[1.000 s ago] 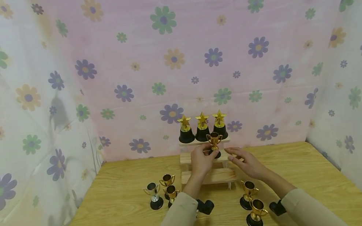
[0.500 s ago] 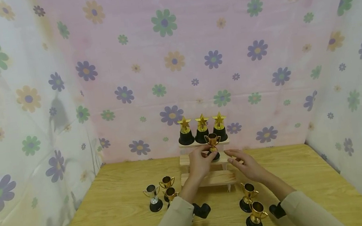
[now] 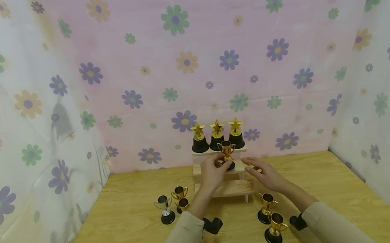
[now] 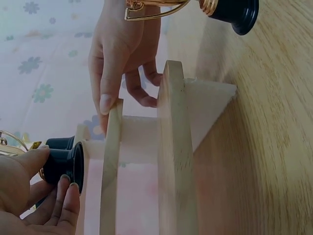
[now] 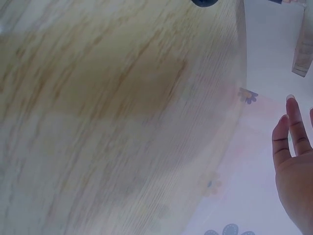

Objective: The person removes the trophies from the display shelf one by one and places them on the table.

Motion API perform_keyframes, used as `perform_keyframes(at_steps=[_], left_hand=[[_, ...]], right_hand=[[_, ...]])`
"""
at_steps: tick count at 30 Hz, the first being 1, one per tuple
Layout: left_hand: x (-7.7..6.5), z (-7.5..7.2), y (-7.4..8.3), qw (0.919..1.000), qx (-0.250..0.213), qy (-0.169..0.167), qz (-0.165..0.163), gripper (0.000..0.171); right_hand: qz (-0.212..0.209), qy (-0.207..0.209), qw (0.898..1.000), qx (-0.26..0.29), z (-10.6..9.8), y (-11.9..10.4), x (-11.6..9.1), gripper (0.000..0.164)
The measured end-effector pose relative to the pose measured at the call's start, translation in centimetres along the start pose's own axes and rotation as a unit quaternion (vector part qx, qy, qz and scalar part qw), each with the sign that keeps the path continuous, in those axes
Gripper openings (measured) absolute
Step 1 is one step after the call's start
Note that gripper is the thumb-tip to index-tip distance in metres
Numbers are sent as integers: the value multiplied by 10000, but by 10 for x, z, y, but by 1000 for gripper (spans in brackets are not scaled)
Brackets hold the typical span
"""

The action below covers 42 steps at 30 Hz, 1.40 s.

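Note:
Between the left hand's (image 3: pixel 212 173) thumb and fingers is a small gold trophy cup (image 3: pixel 226 147), pinched upright by its black base just above the middle tier of a wooden step stand (image 3: pixel 223 189). In the left wrist view, that black base (image 4: pixel 63 164) hangs beside the edge of a plank; whether it touches the tier is hard to tell. At the stand's right end is the right hand (image 3: pixel 265 174), fingers extended and holding nothing. In the left wrist view its fingertips lie at the plank ends. Three gold star trophies (image 3: pixel 217 137) stand in a row on the top tier.
On the table left of the stand are a silver trophy cup (image 3: pixel 165 208) and two gold cups (image 3: pixel 180 193), partly behind the left forearm. Two more gold cups (image 3: pixel 268 205) stand front right, beside the right forearm. Flowered cloth (image 3: pixel 190 78) encloses the table's back and sides.
The left hand has shifted slightly left along the middle tier with the gold trophy cup. The right hand has stayed nearly still. The head view tilts a little.

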State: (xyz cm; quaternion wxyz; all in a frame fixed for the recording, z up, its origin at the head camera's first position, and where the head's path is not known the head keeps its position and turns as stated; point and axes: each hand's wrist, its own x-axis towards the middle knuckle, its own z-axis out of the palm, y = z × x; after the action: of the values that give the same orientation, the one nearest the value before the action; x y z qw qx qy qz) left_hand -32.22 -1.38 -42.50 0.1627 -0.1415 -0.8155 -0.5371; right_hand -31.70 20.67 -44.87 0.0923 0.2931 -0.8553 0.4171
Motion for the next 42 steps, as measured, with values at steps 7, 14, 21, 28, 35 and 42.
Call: perform_keyframes(at_steps=[7, 14, 21, 28, 35, 42], left_hand=[[-3, -6, 2, 10000, -19, -30, 76, 26], [-8, -10, 5, 9997, -103, -106, 207, 24], [-12, -13, 7, 9994, -82, -219, 265, 22], [-19, -16, 12, 9987, -85, -489, 95, 26], [-25, -19, 17, 9973, -150, -707, 121, 27], [-30, -21, 21, 9964, -159, -821, 170, 27]], right_hand=[[51, 17, 10000, -67, 6, 29, 4, 41], [91, 10, 10000, -1, 7, 31, 3, 42], [89, -12, 10000, 35, 6, 31, 2, 43], [83, -4, 10000, 51, 5, 31, 2, 43], [94, 0, 9999, 63, 5, 32, 2, 42], [68, 7, 10000, 33, 6, 34, 2, 43]])
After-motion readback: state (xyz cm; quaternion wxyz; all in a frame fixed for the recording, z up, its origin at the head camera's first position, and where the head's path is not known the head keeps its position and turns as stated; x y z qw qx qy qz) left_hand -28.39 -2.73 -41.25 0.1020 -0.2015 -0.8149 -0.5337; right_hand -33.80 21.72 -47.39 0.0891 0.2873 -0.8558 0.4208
